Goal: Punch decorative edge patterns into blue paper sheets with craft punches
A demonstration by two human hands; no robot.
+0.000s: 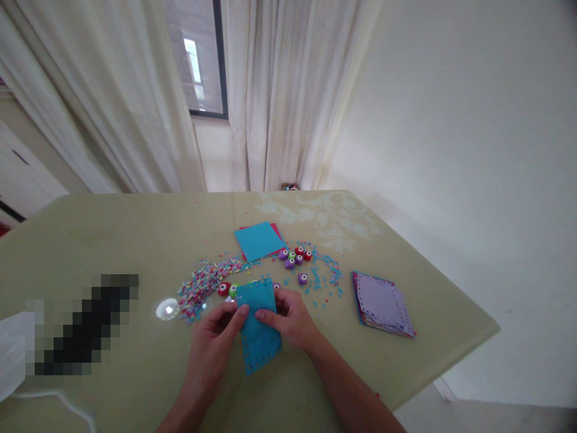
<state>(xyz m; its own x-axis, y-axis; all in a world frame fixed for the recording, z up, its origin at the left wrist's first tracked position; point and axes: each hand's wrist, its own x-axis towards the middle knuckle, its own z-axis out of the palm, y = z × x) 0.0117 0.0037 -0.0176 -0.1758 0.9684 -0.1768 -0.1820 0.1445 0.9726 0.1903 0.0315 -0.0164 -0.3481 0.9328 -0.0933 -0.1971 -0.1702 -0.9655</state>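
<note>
In front of me, both hands grip a blue sheet of paper [260,340] above the table, with small punched holes along its edges. My left hand [210,343] pinches its left side, thumb on the front. On the right side, the thumb of my right hand [295,319] presses on the face and the fingers are behind it. Just beyond the sheet lie small coloured blocks with white eye-like tops, among them a red block [224,288] and a green block [233,291], partly covered by the sheet and hand. More such blocks form a cluster [291,258] farther back.
A pile of multicoloured paper bits [202,285] lies left of centre, with blue bits [322,273] strewn to the right. A blue paper square [259,242] rests on a red sheet [276,229]. At the right is a purple-topped paper stack [383,300]. A blurred dark object [90,325] lies left.
</note>
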